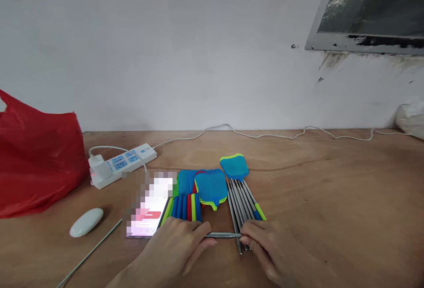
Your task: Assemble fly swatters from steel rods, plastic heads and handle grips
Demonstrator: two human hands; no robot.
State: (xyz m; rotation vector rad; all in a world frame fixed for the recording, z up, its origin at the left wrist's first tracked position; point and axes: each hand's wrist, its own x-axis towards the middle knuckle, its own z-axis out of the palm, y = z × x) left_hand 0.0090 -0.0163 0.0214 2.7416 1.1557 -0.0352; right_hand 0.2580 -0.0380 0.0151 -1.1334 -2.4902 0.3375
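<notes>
A thin metal telescopic rod [223, 235] runs level between my hands. My left hand [177, 241] is closed around its left end, fingers hiding that part. At the other end, my right hand [265, 246] pinches it between thumb and fingers. Beyond my left hand lies a row of coloured foam handle sleeves [184, 206] in blue, green, yellow and red. Under and past my right hand is a bundle of metal rods [239, 199], some with blue or yellow-green sleeves. Blue mesh fly swatter heads [211, 186] lie stacked behind the sleeves, and another swatter head [234, 167] tops the bundle.
A lit phone [152, 208], partly blurred out, lies left of the sleeves. Farther left are a white mouse [86, 222], a power strip [124, 164] with a plugged-in charger, and a red plastic bag [36, 160]. A white cable [265, 136] trails along the wall.
</notes>
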